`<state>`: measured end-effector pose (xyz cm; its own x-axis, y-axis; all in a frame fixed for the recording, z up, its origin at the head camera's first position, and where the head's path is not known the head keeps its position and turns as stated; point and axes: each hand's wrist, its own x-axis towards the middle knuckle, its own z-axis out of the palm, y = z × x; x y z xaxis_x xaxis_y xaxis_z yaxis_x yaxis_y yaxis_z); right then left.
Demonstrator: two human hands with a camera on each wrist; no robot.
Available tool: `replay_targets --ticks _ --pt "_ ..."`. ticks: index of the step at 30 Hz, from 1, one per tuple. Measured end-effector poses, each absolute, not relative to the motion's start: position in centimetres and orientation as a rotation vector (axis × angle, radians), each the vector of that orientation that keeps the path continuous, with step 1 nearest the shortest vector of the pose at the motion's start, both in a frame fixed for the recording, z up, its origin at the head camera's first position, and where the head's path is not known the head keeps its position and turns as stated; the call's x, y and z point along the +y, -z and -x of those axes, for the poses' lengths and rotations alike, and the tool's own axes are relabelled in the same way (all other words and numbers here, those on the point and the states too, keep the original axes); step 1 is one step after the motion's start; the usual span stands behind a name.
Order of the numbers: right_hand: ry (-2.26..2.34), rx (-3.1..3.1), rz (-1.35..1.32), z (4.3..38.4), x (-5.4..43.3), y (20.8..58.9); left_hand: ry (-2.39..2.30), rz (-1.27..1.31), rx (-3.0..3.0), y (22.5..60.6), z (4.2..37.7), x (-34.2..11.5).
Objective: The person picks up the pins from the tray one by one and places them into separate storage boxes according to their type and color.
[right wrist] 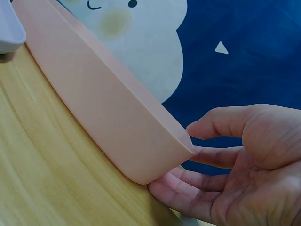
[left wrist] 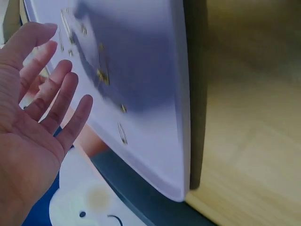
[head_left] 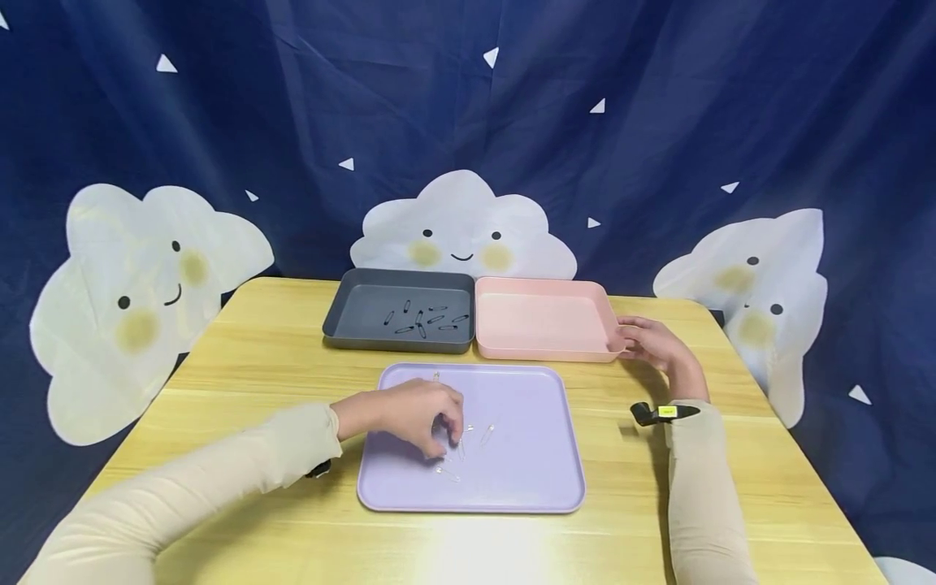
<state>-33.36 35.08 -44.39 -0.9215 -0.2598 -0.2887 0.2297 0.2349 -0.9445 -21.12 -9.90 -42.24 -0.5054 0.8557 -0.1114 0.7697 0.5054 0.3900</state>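
Note:
My left hand (head_left: pixel 415 413) hovers over the lavender tray (head_left: pixel 530 455), fingers spread and loosely bent. In the left wrist view no object shows between those fingers. Several gold safety pins (left wrist: pixel 103 75) lie scattered on that tray, some partly hidden beneath the hand in the head view. At the right, my right hand (head_left: pixel 656 345) pinches the corner of the pink tray (head_left: pixel 541 313). The right wrist view shows its thumb at the rim and the other fingers (right wrist: pixel 188 186) along the outer wall and underside. Inside, the pink tray shows no pins.
A dark grey tray (head_left: pixel 361 305) holding several black safety pins (head_left: pixel 405 330) stands left of the pink one, side by side. All three trays rest on a wooden table (head_left: pixel 607 487). Behind hangs a blue curtain (head_left: pixel 409 89) with cloud shapes.

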Motion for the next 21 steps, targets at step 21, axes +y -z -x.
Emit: replay_targets --ticks 21 --pt "1.719 2.136 0.074 32.8 35.2 44.1 -0.204 -1.555 2.43 43.4 19.5 -8.5"
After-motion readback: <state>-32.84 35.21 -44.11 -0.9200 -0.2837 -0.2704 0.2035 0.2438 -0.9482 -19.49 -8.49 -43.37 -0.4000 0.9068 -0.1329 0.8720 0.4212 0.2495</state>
